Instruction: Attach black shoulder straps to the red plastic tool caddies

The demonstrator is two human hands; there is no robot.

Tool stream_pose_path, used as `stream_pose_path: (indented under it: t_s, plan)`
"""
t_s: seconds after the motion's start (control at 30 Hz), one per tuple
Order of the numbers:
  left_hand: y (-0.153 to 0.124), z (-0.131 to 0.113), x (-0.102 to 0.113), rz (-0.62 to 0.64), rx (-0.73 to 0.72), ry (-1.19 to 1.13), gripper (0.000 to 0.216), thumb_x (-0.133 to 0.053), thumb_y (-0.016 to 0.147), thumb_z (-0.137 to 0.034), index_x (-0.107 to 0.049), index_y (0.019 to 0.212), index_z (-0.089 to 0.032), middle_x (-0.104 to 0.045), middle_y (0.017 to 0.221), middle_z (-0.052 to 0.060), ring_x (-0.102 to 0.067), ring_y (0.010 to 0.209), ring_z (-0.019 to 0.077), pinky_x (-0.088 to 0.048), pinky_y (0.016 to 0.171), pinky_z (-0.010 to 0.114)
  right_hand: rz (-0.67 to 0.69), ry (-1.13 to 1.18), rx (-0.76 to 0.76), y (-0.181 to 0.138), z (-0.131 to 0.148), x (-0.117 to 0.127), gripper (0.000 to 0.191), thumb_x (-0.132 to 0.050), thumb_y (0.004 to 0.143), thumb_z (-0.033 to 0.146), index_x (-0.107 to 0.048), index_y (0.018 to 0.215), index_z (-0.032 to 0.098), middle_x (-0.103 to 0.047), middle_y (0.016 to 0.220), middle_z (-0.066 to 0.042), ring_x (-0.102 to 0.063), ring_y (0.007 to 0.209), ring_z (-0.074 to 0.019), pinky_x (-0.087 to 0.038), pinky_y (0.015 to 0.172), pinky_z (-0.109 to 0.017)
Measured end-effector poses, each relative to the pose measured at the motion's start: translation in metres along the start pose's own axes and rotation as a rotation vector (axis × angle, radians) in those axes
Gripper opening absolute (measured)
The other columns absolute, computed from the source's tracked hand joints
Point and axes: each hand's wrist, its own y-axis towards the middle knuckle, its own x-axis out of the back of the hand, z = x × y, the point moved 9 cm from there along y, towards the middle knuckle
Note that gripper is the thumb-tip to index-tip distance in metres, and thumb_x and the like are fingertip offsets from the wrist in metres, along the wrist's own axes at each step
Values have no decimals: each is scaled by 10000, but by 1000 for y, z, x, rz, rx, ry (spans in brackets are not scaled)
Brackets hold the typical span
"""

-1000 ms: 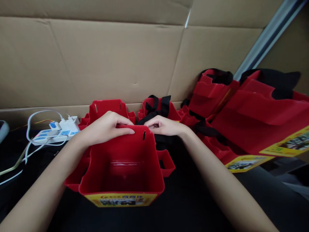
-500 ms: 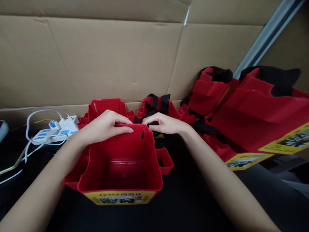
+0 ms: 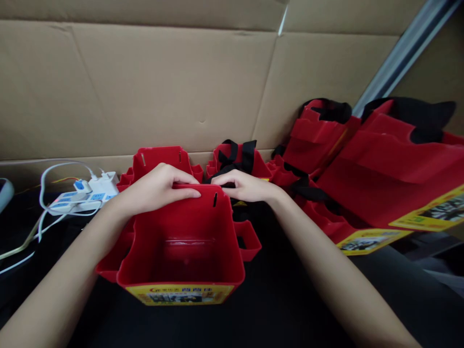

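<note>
From where I stand, the red box (image 3: 174,220) sits in the near middle of the black tabletop (image 3: 275,299), its open top towards the person and a yellow label (image 3: 181,296) along its near face. The left hand (image 3: 163,188) grips the far wall of that box at its upper edge, thumb on the inner side and the fingers going over behind it. The right hand (image 3: 244,186) is at the right end of the same edge, its fingers bent close together; their tips go out of sight behind the wall, so I cannot tell what, if anything, they pinch. A narrow slot (image 3: 215,199) shows in the wall between the two hands, and a small side pocket (image 3: 249,241) juts from the box's right. Beyond the left hand stands a slotted red container (image 3: 159,157); to its right is a smaller-looking red container (image 3: 261,166) with black straps (image 3: 248,157). Large red carriers (image 3: 384,179) with black bands lean at the far right. On the left lies a white power strip (image 3: 97,197) with cables plugged in, and a cardboard wall (image 3: 174,92) closes off the far side.
</note>
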Motion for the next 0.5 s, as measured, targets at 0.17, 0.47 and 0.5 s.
stream_pose_path:
  t_s: [0.17,0.47,0.5]
  plan:
    - [-1,1,0,-2,6,3,212,-544,829,-344,-693,885,-203,-708,875,-10,-630,767,137,-466,654,209,-37,-20,-15,-4,0,9,176,-455,848,189,-620,840,129,-613,853,-37,-544,801,-135,-403,763,-257]
    - [1,3,-1,8,31,2,247,-538,827,-384,-696,890,-205,-707,869,-14,-627,756,137,-463,617,190,-68,77,67,3,-12,4,158,-465,840,203,-601,816,126,-595,803,-26,-527,764,-131,-402,745,-265]
    - [1,4,-1,11,35,-1,251,-535,828,-388,-696,900,-208,-707,875,-15,-629,757,137,-463,616,188,-66,103,68,3,-12,3,155,-480,842,229,-597,836,127,-597,823,-28,-530,776,-132,-405,744,-264]
